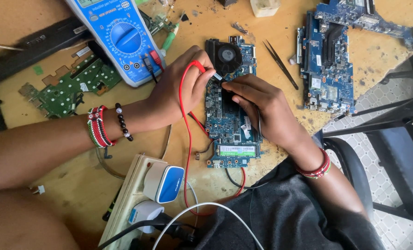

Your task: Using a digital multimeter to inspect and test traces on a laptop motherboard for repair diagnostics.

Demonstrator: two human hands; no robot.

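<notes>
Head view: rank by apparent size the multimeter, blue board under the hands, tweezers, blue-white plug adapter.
1. Multimeter, partly cropped
2. Blue board, similar in extent, so top two unsure
3. Tweezers
4. Plug adapter, bulkier, nearer the camera; last two unsure

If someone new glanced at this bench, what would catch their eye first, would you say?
Probably the two hands meeting over the blue circuit board at the centre: the left hand holds a red probe lead, and the right hand rests on the board. Next, the blue multimeter at the upper left, beside a green circuit board.
</notes>
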